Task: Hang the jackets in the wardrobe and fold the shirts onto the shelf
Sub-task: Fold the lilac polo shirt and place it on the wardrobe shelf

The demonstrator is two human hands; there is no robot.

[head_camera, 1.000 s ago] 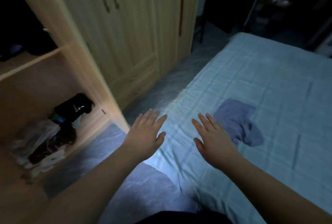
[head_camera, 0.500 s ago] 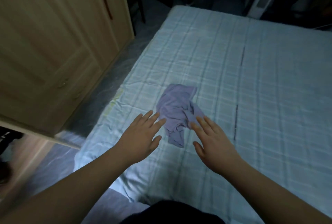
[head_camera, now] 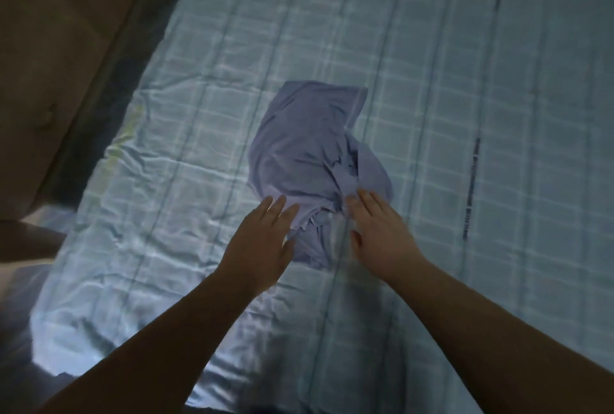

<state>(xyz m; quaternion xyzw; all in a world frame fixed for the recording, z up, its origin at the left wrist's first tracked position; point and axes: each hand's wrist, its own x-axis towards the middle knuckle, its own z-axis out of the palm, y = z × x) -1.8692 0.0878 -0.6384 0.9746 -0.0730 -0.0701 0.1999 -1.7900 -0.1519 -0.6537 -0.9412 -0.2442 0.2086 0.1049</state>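
1 crumpled lilac shirt (head_camera: 309,154) lies on the checked bed (head_camera: 465,114). 2 hands reach over its near edge: left hand (head_camera: 262,244) and right hand (head_camera: 382,234), each grip spread flat with fingers straight, clamped on nothing. 1 wooden wardrobe (head_camera: 50,48) stands at left.

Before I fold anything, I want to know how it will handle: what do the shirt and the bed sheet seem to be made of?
The shirt: thin, soft matte cloth, perhaps cotton knit, since it lies crumpled in limp folds. The bed sheet: light woven checked fabric, showing fine creases and a slight sheen; its fibre cannot be told.
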